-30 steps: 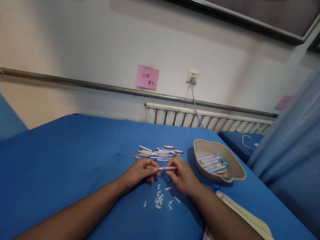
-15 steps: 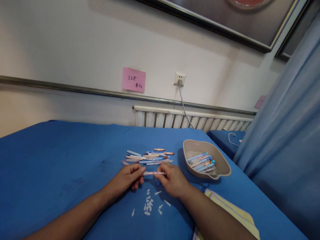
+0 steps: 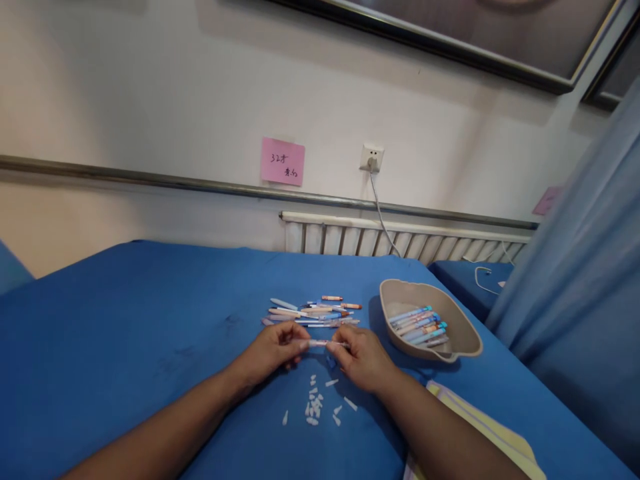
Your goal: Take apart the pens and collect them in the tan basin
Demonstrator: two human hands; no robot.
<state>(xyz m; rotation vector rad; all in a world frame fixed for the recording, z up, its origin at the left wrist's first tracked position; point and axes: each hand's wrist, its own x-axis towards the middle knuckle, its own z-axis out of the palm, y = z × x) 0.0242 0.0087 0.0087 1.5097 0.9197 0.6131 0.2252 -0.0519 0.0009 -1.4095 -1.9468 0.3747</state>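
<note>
My left hand [image 3: 274, 349] and my right hand [image 3: 361, 356] both pinch one thin pink pen [image 3: 323, 344], held level between them just above the blue cloth [image 3: 125, 320]. Behind my fingers lies a heap of loose pens and pen parts [image 3: 315, 310]. Below my hands, several small white caps [image 3: 317, 403] are scattered on the cloth. A beige tray [image 3: 465, 337] to the right holds several blue and pink pens [image 3: 419, 325].
A pale yellow cloth [image 3: 480, 427] lies under my right forearm. A radiator [image 3: 400, 241] runs along the wall behind the table, with a socket and cable [image 3: 373, 160] and a pink note [image 3: 283, 161] above it. A blue curtain [image 3: 585, 287] hangs at the right.
My hands keep their hold on the pen; the view has swung slightly right again after shifting left, so everything sits a little further right in the picture.
</note>
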